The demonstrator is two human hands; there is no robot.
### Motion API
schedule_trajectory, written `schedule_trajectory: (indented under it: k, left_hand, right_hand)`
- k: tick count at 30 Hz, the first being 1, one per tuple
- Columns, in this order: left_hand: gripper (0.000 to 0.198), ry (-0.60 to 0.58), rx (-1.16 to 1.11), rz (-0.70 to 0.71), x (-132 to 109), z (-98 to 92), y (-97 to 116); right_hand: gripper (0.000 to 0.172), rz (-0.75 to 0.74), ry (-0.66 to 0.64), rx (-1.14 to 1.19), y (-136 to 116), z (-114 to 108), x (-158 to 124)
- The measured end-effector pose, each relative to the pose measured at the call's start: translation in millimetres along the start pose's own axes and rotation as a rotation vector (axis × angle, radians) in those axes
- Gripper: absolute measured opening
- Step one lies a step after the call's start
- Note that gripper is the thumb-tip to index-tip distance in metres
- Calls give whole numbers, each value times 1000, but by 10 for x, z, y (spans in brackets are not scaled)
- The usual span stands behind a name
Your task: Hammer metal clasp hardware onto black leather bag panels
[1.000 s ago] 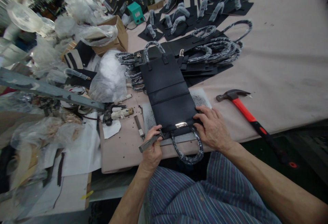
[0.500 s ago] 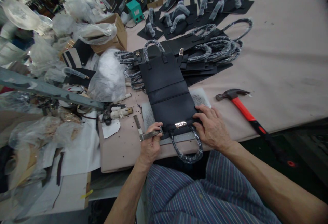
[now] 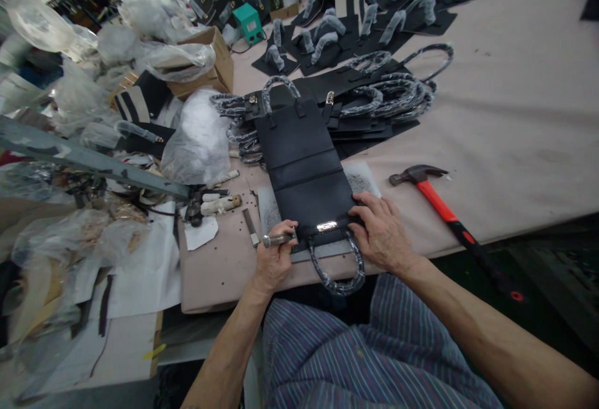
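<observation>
A black handbag panel (image 3: 311, 184) lies flat in front of me, creased across its middle, with a wrapped handle at each end. Its near end carries a shiny metal plate (image 3: 326, 226); the near handle (image 3: 337, 288) hangs over the table edge. My left hand (image 3: 274, 262) is closed around a metal punch (image 3: 277, 239), its head against the panel's lower left corner. With fingers bent over the lower right edge, my right hand (image 3: 384, 234) grips the panel. Beneath it is a pale board (image 3: 362, 178), mostly covered.
A red and black claw hammer (image 3: 440, 203) lies to the right, its handle past the table edge. Behind the panel is a stack of black bag pieces (image 3: 374, 118). Plastic bags (image 3: 196, 137), a second metal tool (image 3: 250, 226) and a grey metal bar (image 3: 88, 156) are at left.
The punch in my left hand has turned, so its shaft now points more to the left and up from the panel corner. My right hand stays on the panel edge.
</observation>
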State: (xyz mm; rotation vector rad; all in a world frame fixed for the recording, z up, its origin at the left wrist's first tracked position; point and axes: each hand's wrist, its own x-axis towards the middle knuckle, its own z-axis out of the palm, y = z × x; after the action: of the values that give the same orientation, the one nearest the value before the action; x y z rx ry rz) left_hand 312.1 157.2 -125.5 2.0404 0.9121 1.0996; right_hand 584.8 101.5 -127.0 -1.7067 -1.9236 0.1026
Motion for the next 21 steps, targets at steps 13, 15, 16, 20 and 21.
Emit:
schedule_trajectory:
  k: [13, 15, 16, 20, 21]
  left_hand:
    - [12, 64, 124, 13, 31, 100, 44]
    - [13, 72, 133, 0, 25, 109, 44]
    - [14, 72, 136, -7, 22, 112, 43]
    - [18, 60, 133, -40, 14, 119, 37]
    - [18, 56, 130, -51, 13, 120, 38]
  right_hand:
    - [15, 4, 8, -7, -43, -41, -13]
    - [15, 1, 9, -6, -53, -42, -19]
    - [14, 0, 11, -2, -57, -40, -21]
    - [17, -29, 25, 98, -7, -72, -21]
    - [19, -36, 47, 131, 38, -104, -24]
